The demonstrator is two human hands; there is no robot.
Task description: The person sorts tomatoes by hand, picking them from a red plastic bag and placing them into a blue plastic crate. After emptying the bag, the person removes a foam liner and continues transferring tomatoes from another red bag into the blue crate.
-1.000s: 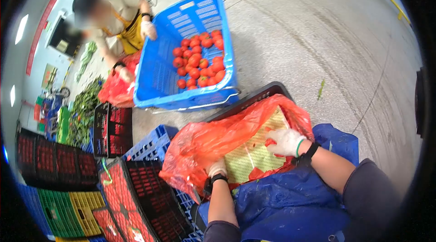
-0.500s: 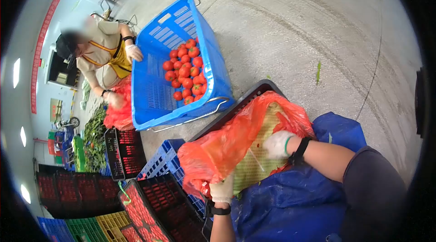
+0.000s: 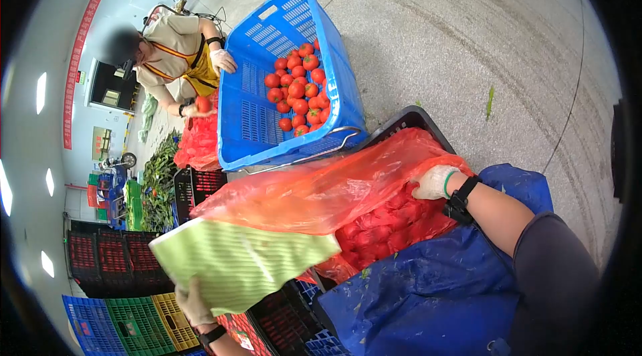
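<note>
My left hand [image 3: 194, 304], in a pale glove, is closed on the lower left edge of a light green ridged sheet [image 3: 247, 259], held out left of a dark crate [image 3: 416, 115]. A red plastic bag [image 3: 321, 185] lines that crate and spreads over its far side. Inside it lie round red-wrapped items [image 3: 381, 229] under thin film; their kind is hard to make out. My right hand [image 3: 433, 182], also gloved, has its fingers curled on the red plastic at the crate's right part.
A blue basket [image 3: 348, 98] tilts beyond the crate, with several tomatoes [image 3: 297, 88] inside. Its rim is touched by a co-worker [image 3: 170, 55], who holds a tomato [image 3: 203, 104]. Blue cloth [image 3: 428, 289] lies close to me. Stacked crates [image 3: 117, 256] stand at left.
The green sheet has come out of the crate to the left in my left hand, uncovering the red-wrapped items. My right hand has moved up and right. The co-worker's hand now shows a tomato.
</note>
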